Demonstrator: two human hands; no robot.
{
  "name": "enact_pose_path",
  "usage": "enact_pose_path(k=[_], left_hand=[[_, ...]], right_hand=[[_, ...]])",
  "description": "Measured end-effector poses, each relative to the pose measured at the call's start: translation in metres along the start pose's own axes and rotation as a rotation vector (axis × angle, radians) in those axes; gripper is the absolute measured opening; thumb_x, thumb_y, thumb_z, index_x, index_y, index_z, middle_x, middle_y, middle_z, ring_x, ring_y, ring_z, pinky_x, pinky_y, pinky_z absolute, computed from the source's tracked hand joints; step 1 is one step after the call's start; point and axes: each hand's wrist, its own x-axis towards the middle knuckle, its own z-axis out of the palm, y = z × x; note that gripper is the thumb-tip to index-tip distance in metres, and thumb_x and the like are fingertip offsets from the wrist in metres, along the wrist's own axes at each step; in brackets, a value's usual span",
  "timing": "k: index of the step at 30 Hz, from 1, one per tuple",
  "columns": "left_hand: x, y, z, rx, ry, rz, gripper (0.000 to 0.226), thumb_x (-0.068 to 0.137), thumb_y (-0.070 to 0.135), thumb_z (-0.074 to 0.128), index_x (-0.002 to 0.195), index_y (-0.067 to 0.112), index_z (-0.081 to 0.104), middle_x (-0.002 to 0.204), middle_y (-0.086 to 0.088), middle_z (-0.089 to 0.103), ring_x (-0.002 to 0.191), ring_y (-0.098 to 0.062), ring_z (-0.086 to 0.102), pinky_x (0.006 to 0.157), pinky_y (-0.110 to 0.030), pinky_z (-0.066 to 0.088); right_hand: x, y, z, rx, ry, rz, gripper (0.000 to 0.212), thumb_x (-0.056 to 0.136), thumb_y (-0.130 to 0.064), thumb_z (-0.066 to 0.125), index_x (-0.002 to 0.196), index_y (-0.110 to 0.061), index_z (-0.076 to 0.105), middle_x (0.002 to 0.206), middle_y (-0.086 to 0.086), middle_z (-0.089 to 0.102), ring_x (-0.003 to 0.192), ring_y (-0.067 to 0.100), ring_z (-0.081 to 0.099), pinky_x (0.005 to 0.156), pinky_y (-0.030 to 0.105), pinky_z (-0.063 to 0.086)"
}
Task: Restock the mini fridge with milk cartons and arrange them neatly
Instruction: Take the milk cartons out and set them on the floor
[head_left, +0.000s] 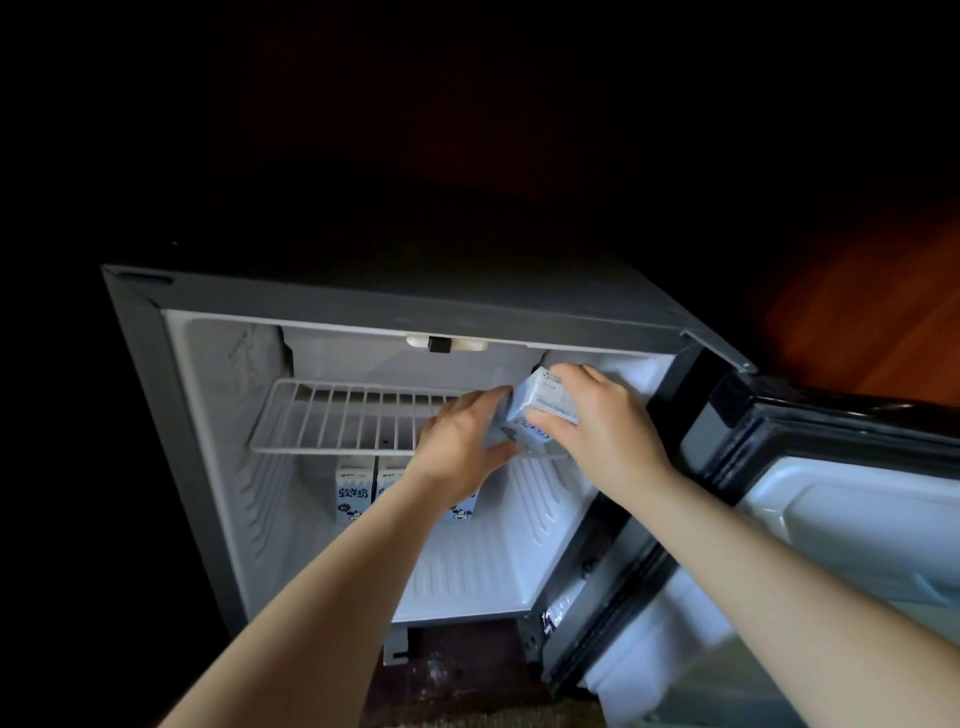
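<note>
One mini fridge (171, 395) fills the middle of the view, standing open, with a grey outer shell and a pale lining. Its door (852, 499) is swung out to the right and its inner panel faces up toward the camera. Reddish wooden flooring (857, 312) shows beyond the door, and the rest of the room is too dark to read.

Inside, a white wire shelf (343, 415) spans the upper part of the compartment. Both bare forearms reach in from below. The left hand (462, 441) holds the left side of a milk carton (543, 408), fingers wrapped behind it and thumb stretched under its front edge. The right hand (597, 415) grips the same carton from the right, fingers curled over its top and thumb pressed on the front face. That carton sits tilted at the right end of the wire shelf, close to the right wall. Whether its base rests flat on the wires cannot be told.

Below the shelf, a pair of cartons (356, 493) stands upright, side by side and touching, toward the back of the fridge. Another carton (461, 512) peeks out just right of them, mostly hidden by the left forearm. A small white fitting (447, 343) with a dark centre sits on the top edge of the opening
</note>
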Motion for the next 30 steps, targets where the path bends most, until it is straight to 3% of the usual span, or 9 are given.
enact_pose_path(k=[6,15,22,26,30], left_hand=[[-0.017,0.015,-0.011,-0.077,0.016,0.067,0.054,0.083,0.027,0.068,0.132,0.022,0.048,0.128,0.000,0.056,0.118,-0.020,0.051,0.098,-0.037,0.044],[-0.065,0.055,-0.040,-0.195,-0.079,0.134,0.050,0.074,0.036,0.074,0.118,0.022,0.056,0.101,0.014,0.063,0.100,-0.006,0.058,0.084,-0.020,0.045],[-0.106,0.091,-0.050,-0.100,-0.141,0.178,0.070,0.056,0.074,0.055,0.101,0.021,0.056,0.095,0.005,0.069,0.091,-0.018,0.065,0.083,-0.042,0.054],[-0.125,0.113,-0.051,-0.047,-0.197,0.174,0.058,0.064,0.065,0.063,0.097,0.018,0.056,0.093,0.003,0.068,0.089,-0.017,0.065,0.081,-0.043,0.055],[-0.141,0.133,-0.042,0.016,-0.280,0.203,0.048,0.070,0.059,0.068,0.098,0.021,0.056,0.094,0.007,0.068,0.088,-0.012,0.065,0.080,-0.041,0.055]], right_hand=[[-0.013,-0.008,-0.027,0.212,-0.017,0.025,0.030,0.084,-0.026,0.068,0.110,-0.013,0.060,0.096,-0.001,0.061,0.089,0.019,0.060,0.076,0.034,0.051],[-0.057,-0.025,-0.087,0.101,-0.073,-0.038,0.027,0.082,-0.041,0.064,0.104,-0.026,0.058,0.091,-0.007,0.064,0.084,0.020,0.061,0.073,0.036,0.050],[-0.097,-0.026,-0.140,0.043,-0.133,-0.057,0.024,0.080,-0.052,0.064,0.096,-0.035,0.057,0.076,-0.013,0.059,0.077,0.013,0.056,0.061,0.029,0.040],[-0.118,-0.024,-0.163,0.008,-0.179,-0.042,0.030,0.080,-0.053,0.063,0.103,-0.036,0.060,0.090,-0.015,0.062,0.086,0.013,0.054,0.071,0.031,0.044],[-0.138,-0.015,-0.182,0.009,-0.293,-0.032,0.024,0.077,-0.051,0.066,0.086,-0.030,0.060,0.087,-0.008,0.065,0.087,0.016,0.060,0.078,0.039,0.050]])
